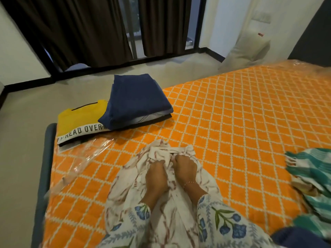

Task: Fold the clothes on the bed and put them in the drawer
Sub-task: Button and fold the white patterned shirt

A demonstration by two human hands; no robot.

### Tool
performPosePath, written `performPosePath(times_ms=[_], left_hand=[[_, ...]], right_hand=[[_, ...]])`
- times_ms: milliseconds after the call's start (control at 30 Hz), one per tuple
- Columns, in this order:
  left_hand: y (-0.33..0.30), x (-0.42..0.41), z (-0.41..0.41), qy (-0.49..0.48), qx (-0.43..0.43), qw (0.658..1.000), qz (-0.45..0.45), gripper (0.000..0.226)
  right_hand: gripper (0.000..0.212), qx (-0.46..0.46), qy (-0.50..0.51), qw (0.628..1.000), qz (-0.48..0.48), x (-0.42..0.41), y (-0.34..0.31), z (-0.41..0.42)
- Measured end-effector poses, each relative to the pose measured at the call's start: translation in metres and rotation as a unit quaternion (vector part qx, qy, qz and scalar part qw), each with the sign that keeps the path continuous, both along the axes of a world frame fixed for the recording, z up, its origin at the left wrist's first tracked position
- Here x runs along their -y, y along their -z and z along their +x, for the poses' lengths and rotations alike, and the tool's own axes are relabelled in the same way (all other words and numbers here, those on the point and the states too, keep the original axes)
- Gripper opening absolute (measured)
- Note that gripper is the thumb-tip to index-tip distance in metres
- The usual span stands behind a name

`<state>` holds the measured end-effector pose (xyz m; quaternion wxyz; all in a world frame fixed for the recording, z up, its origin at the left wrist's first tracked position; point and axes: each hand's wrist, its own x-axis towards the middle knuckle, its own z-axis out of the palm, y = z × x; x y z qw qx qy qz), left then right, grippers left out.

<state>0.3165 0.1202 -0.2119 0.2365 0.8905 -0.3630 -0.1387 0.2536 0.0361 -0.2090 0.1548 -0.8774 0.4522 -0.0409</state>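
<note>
A white garment with a reddish-brown print (129, 179) lies bunched on the orange lattice-patterned bed (232, 122) right in front of me. My left hand (156, 178) and my right hand (185, 170) sit side by side on it, each gripping a fold of its cloth with curled fingers. Near the bed's far left corner, a folded navy garment (136, 99) rests partly on top of a folded yellow shirt with a white lettered band (78, 122). A teal and white striped cloth (311, 178) lies crumpled at the right edge. No drawer is in view.
Clear plastic wrap (80, 154) covers the mattress corner at the left. The bed's dark frame (44, 167) runs down the left side. Beyond lie grey floor (26, 113), dark curtains (80, 29) over a window, and a white wall.
</note>
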Motion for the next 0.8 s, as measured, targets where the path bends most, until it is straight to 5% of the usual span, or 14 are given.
performPosePath(times_ms=[200,300,467,633,800], left_hand=[[-0.007,0.034,0.004,0.042,0.100,0.987,0.120,0.023],[-0.014,0.043,0.009,0.068,0.154,0.980,0.106,0.014],[-0.010,0.049,0.008,0.203,0.163,0.950,0.174,0.024],[-0.012,0.044,0.009,0.110,0.145,0.977,0.108,0.013],[-0.008,0.056,0.005,0.095,0.138,0.970,0.178,0.025]], right_hand=[[0.010,0.123,0.189,0.971,0.082,0.002,0.001,-0.004],[0.013,0.202,0.272,0.932,0.130,0.000,0.000,-0.004],[0.016,0.257,0.281,0.911,0.160,0.003,0.008,-0.003],[0.017,0.314,0.284,0.885,0.195,0.006,0.012,-0.004],[0.023,0.366,0.305,0.834,0.280,0.005,0.019,-0.003]])
